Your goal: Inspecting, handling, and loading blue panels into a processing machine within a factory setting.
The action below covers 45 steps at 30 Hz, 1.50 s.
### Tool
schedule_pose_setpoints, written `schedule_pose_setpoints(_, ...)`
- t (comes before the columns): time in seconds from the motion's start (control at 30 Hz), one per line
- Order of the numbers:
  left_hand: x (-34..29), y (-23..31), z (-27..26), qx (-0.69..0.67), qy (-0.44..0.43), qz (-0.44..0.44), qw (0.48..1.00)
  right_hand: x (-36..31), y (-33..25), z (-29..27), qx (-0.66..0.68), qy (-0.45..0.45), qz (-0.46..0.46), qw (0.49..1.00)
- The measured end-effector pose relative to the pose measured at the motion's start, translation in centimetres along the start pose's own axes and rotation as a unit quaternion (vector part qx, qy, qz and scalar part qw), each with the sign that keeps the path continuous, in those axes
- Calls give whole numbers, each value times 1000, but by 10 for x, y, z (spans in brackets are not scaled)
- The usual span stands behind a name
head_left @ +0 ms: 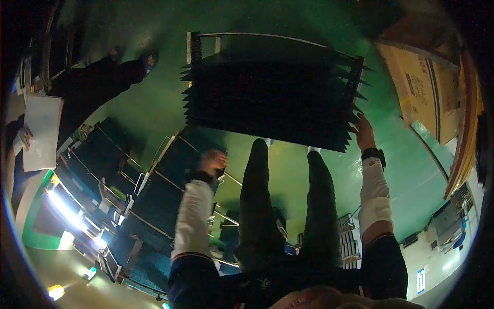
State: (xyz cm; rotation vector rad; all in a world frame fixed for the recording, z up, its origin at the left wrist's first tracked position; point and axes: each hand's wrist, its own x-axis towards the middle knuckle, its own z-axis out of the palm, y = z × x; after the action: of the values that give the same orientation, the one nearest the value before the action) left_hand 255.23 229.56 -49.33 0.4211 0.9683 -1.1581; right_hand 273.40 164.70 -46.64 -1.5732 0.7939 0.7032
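Observation:
In front of my feet stands a metal-framed rack point(267, 35) carrying a dense stack of black, flat panels point(267, 98). Their pointed corners stick out past the frame on both sides. My right hand point(365, 132) is at the stack's near right corner, its fingers bent against the edges of the panels; the fingertips are partly lost in the dark. My left hand point(213, 162) hangs in the air short of the stack's near left corner, touching nothing that I can see. Motion smears its fingers, which look partly curled.
Large cardboard boxes point(419, 85) stand on the right. Dark blue-topped carts or tables with metal rails point(162, 157) are at the left. At far left another person holds a white board point(42, 132); that person's shoe point(150, 63) is on the green floor point(170, 20).

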Motion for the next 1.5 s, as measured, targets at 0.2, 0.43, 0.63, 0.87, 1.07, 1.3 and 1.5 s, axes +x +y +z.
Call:
schedule_pose_setpoints(0.2, -44, 214, 96, 63, 284, 403, 868, 33, 40, -13, 10, 79, -63, 995)
schedule_pose_setpoints(0.43, 13, 275, 102, 184, 337, 230, 894, 42, 17, -2, 65, 29, -180, 981)
schedule_pose_setpoints(0.63, 12, 239, 176, 232, 414, 188, 860, 33, 54, -59, -400, 156, -383, 818)
schedule_pose_setpoints(0.87, 20, 214, 352, 352, 321, 203, 856, -119, 9, -149, 343, 235, 82, 906)
schedule_pose_setpoints(1.07, 1, 120, 549, 518, 201, 146, 818, -401, 107, -224, 416, 319, 28, 851)
schedule_pose_setpoints(1.3, 51, -46, 762, 677, -30, 54, 733, -700, 136, -272, 472, 451, 54, 756)
schedule_pose_setpoints(1.5, 79, -212, 941, 797, -53, 49, 599, -798, 219, -275, 473, 593, -22, 651)
